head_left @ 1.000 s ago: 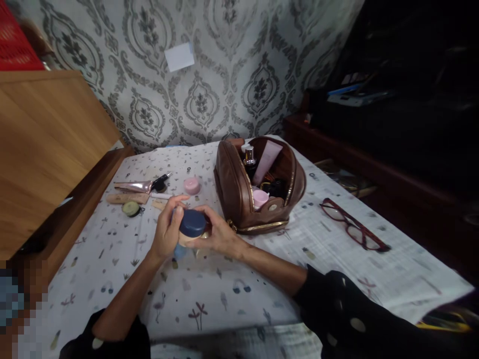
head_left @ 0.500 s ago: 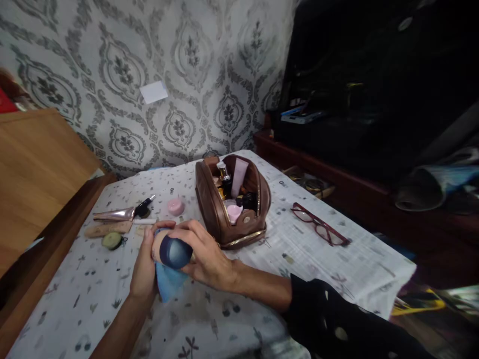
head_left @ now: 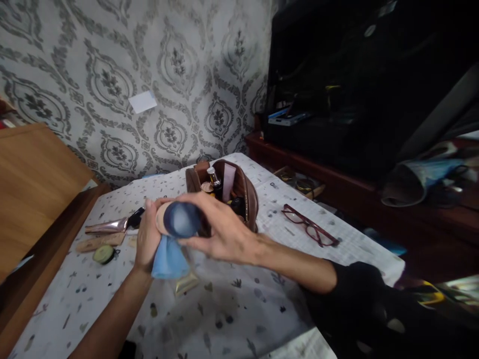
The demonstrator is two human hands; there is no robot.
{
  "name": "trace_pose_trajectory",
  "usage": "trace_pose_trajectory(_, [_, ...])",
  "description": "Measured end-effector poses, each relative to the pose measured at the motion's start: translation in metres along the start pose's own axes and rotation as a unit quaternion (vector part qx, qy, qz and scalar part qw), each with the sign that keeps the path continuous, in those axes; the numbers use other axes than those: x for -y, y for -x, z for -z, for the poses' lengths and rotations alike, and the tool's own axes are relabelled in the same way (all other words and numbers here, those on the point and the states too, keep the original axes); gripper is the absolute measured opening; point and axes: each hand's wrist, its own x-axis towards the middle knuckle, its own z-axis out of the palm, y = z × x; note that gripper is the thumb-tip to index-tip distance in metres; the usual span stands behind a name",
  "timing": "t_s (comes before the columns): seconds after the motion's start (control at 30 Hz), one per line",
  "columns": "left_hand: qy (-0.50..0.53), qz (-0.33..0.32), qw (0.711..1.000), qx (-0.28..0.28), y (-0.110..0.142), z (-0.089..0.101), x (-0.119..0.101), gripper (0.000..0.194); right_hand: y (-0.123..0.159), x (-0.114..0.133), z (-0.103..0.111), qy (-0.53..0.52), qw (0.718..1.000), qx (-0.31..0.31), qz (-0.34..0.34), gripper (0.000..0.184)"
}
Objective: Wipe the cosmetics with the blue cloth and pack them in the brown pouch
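My left hand [head_left: 147, 239] is wrapped round a small beige bottle with a rounded dark blue cap [head_left: 182, 220]; its exact kind does not show. A light blue cloth [head_left: 169, 259] hangs from the same hand, below the bottle. With fingers curved over the cap, my right hand [head_left: 226, 229] grips the bottle from the right; motion blurs this hand slightly. Just behind it stands an unzipped brown cosmetic bag [head_left: 251, 192], partly hidden by my hand. In the bag are a pale pink tube [head_left: 228, 182], a bottle with a silver neck [head_left: 213, 176] and other cosmetics.
Left on the patterned tablecloth [head_left: 232, 319] lie a rose-gold tube [head_left: 107, 226], a beige tube [head_left: 99, 243] and a green round container [head_left: 104, 254]. A gold-coloured packet or tube [head_left: 186, 284] is below the cloth. Red-framed glasses [head_left: 310, 225] lie at right, near a television [head_left: 355, 99].
Both hands have lifted the bottle and moved it right, now in front of the bag. The blue cloth hangs lower and spreads out. The camera view has shifted slightly.
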Motion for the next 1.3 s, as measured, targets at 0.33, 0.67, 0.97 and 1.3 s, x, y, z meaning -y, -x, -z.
trace_pose_trajectory(0.33, [-0.342,-0.356,0.855,0.161,-0.019,-0.029,0.006,0.033,-0.04,-0.07,0.035,-0.065,0.952,-0.162,-0.25,0.051])
trace_pose_trajectory(0.67, [-0.399,-0.43,0.803,0.104,-0.014,-0.023,0.017,0.033,-0.064,-0.098,0.033,0.155,0.932,-0.057,-0.323,0.051])
trace_pose_trajectory(0.97, [-0.398,-0.415,0.813,0.089,-0.011,-0.022,0.022,0.034,-0.082,-0.09,0.04,0.361,0.874,0.104,-0.309,0.047])
trace_pose_trajectory(1.3, [-0.404,-0.388,0.823,0.095,-0.007,-0.019,0.021,0.035,-0.092,-0.103,0.032,0.469,0.818,0.223,-0.249,0.042])
